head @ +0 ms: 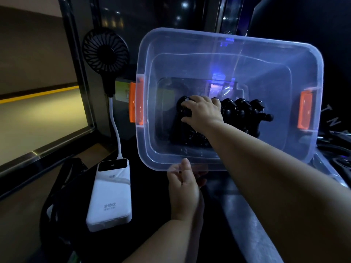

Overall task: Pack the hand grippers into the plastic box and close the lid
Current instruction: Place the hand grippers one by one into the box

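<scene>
Several black grippers (245, 112) lie in a row inside the clear box (266, 59). Right hand (203, 111) curls over the left ones; left hand (183, 188) pinches the box's near rim.

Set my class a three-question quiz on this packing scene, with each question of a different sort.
1. Fill in: the left hand holds the plastic box by its near ____.
2. True or false: the plastic box is closed.
3. Which hand is on the hand grippers inside? A. left hand B. right hand

Key: 1 rim; 2 false; 3 B.
</scene>
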